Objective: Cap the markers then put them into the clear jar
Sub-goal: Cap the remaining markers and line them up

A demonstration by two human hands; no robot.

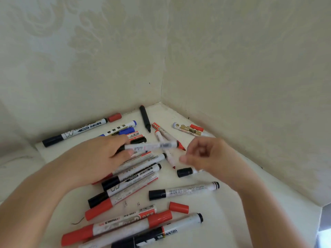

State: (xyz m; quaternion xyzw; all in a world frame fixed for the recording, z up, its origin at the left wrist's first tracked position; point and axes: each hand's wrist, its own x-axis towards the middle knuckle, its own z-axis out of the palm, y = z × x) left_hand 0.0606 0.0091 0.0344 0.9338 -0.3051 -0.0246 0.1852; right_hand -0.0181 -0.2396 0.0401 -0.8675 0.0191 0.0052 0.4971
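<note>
Several markers lie scattered on a white table (pixel 223 221) set in a wall corner. My left hand (pixel 100 158) grips an uncapped white marker (pixel 161 145), held level above the pile with its red tip pointing right. My right hand (pixel 206 154) hovers just right of that tip, blurred, fingers loosely curled with nothing seen in them. A loose red cap (pixel 178 207) lies near the front, another red cap (pixel 114 117) at the back left, a third (pixel 196 127) at the back right. No clear jar is in view.
Wallpapered walls close the table at the back and right. A long black-capped marker (pixel 75 132) lies along the left wall, a black pen (pixel 145 118) near the corner. Capped red and black markers (pixel 116 224) crowd the near left. The table's edge drops off at right.
</note>
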